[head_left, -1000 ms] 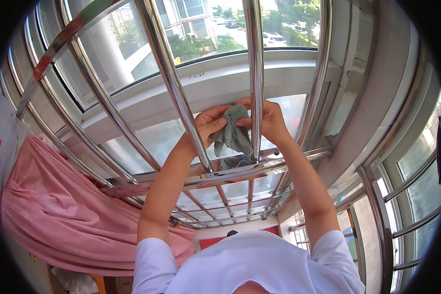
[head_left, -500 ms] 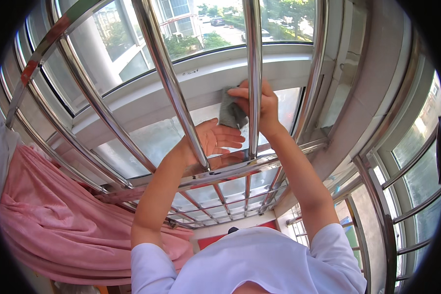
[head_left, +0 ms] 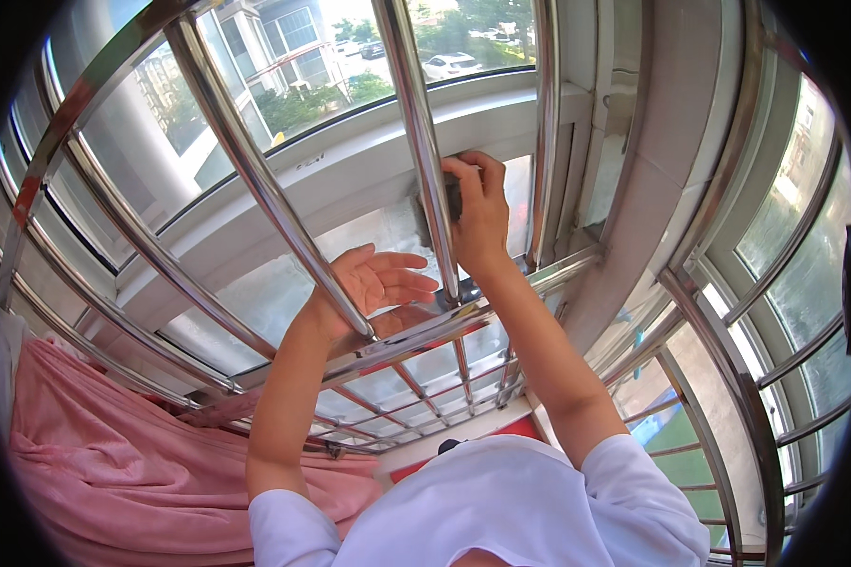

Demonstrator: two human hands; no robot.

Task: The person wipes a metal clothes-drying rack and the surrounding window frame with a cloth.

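My right hand (head_left: 482, 217) reaches past the metal bars with bent fingers closed on a grey cloth (head_left: 454, 197). Partly hidden by my fingers and an upright bar (head_left: 414, 123), the cloth is at the upper part of the lower window pane (head_left: 350, 241), just under the white frame (head_left: 359, 165). To its left, my left hand (head_left: 378, 283) is held palm up with the fingers spread, nothing in it. That wrist passes behind another shiny bar (head_left: 265, 189), above the horizontal rail (head_left: 416, 340).
Several upright bars fence the window, joined by a curved flat strip (head_left: 85, 109) at left. A pink cloth (head_left: 113, 435) drapes at lower left. On the right are a wall edge (head_left: 676, 142) and a second barred window (head_left: 794, 283). Trees and parked cars show outside.
The view has shifted, so the bars appear further left. My right hand and the grey cloth have moved from the bar's left side to behind it and its right. My left hand stays open.
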